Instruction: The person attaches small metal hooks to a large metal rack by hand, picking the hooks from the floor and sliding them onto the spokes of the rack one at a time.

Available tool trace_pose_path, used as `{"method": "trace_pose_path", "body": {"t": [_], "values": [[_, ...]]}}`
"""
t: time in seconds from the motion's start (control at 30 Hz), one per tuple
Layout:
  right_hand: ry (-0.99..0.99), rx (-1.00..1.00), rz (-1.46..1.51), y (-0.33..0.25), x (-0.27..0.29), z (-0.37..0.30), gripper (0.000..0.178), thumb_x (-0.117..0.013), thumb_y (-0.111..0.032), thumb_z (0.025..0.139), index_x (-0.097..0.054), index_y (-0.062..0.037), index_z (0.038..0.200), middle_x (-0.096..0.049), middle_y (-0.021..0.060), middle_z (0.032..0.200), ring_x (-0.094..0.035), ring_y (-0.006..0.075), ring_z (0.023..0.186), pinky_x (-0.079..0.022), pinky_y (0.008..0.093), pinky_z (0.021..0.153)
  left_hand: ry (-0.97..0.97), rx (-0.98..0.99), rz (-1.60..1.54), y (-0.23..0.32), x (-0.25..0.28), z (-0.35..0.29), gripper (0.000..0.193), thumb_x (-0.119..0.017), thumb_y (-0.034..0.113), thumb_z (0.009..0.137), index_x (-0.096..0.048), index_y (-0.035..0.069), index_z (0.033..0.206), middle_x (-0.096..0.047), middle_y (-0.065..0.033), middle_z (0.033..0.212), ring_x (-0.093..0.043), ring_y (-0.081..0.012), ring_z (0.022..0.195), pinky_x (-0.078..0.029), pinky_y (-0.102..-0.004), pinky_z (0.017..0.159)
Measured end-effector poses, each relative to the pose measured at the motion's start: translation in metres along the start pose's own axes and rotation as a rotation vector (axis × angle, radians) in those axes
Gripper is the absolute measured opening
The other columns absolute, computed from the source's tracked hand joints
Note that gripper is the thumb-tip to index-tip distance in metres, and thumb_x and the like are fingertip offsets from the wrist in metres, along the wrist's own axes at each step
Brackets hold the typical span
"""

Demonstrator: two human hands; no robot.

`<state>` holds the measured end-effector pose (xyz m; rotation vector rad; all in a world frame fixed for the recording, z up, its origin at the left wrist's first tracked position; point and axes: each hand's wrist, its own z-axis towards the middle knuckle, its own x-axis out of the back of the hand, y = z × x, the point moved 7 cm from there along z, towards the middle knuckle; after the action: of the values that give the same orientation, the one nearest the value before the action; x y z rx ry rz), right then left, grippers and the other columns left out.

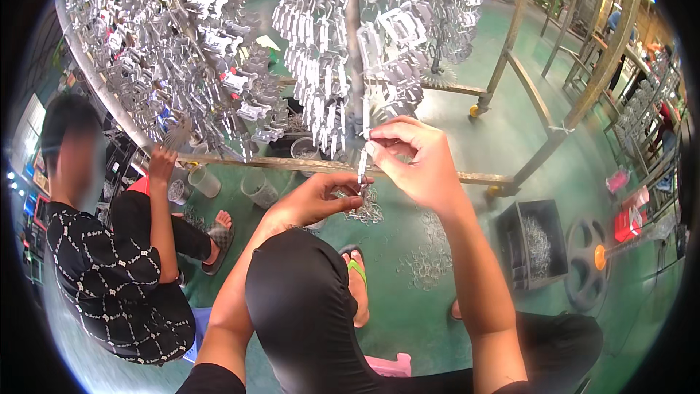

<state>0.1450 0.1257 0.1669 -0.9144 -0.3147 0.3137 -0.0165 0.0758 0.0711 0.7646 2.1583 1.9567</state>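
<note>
- My right hand [421, 157] has thumb and forefinger pinched together at the upper end of a slim metal piece [362, 165]; the other fingers curl back, probably so they don't knock what hangs above.
- My left hand [310, 198] comes in from below, thumb and forefinger closed near the piece's lower end. A hold at each end should stop so light a part from swinging, though exactly how the tips meet it is too small to tell.
- So the piece stands nearly upright between both sets of fingertips, just below the hanging metal parts [317, 66]. They hang in close tiers around an upright post [354, 36], I'd guess to fit many within reach.
- Beneath my left fingers, and well below them, loose metal bits [364, 211] lie on the floor [394, 306]; another scatter of wire pieces [426, 263] lies below my right wrist. Both seem left there for easy picking.
- Farther right of my fingers sits a dark bin [516, 252] with more pieces inside, its walls likely keeping them from spreading.
</note>
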Motion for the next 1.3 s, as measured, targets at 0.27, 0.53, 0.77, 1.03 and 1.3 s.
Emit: {"method": "trace_pose_path", "body": {"t": [0.27,0.53,0.77,1.03,1.3], "values": [[-0.122,-0.097,-0.005,0.003,-0.002,0.011,0.012,-0.07,0.001,0.09,-0.07,0.0101,0.098,-0.067,0.0117,0.087,-0.069,0.0139,0.074,-0.057,0.0276,0.066,0.076,0.08,0.461,0.036,0.02,-0.034,0.054,-0.068,0.036,0.098,-0.059,0.0,0.137,-0.067,-0.0092,0.115,-0.062,-0.0101,0.098,-0.051,-0.029,0.086],[-0.193,-0.08,-0.158,-0.002,0.0,0.02,0.012,-0.072,-0.002,0.088,-0.072,0.0063,0.097,-0.068,0.0109,0.085,-0.065,0.0145,0.068,-0.052,0.0302,0.062,0.549,-0.088,0.688,0.175,0.032,-0.021,0.051,-0.07,0.044,0.092,-0.073,-0.006,0.083,-0.066,-0.0108,0.063,-0.065,-0.0174,0.06,-0.051,-0.0333,0.061],[-0.177,-0.125,-0.153,-0.005,-0.008,0.019,0.015,-0.074,-0.002,0.087,-0.072,0.0063,0.1,-0.072,0.0091,0.087,-0.068,0.0131,0.076,-0.055,0.0284,0.068,0.585,-0.268,0.963,0.192,0.045,-0.003,0.032,-0.066,0.024,0.086,-0.072,-0.007,0.078,-0.068,-0.0208,0.066,-0.07,-0.0302,0.064,-0.054,-0.041,0.067],[-0.042,-0.26,0.168,0.02,0.003,0.017,0.019,-0.074,0.002,0.088,-0.069,0.0057,0.106,-0.074,0.0102,0.094,-0.069,0.0128,0.082,-0.056,0.0267,0.075,0.534,-0.182,0.875,0.187,0.057,0.0,0.032,-0.064,0.02,0.088,-0.071,-0.007,0.072,-0.067,-0.0142,0.061,-0.065,-0.0161,0.052,-0.054,-0.0326,0.059],[0.065,-0.121,0.204,0.02,0.007,0.019,0.01,-0.068,0.004,0.092,-0.067,0.0058,0.102,-0.073,0.0093,0.095,-0.07,0.0136,0.082,-0.058,0.0274,0.076,0.456,-0.063,0.616,0.171,0.056,0.007,0.034,-0.065,0.022,0.096,-0.071,-0.008,0.083,-0.071,-0.0096,0.069,-0.067,-0.0121,0.058,-0.054,-0.0264,0.055]]}}
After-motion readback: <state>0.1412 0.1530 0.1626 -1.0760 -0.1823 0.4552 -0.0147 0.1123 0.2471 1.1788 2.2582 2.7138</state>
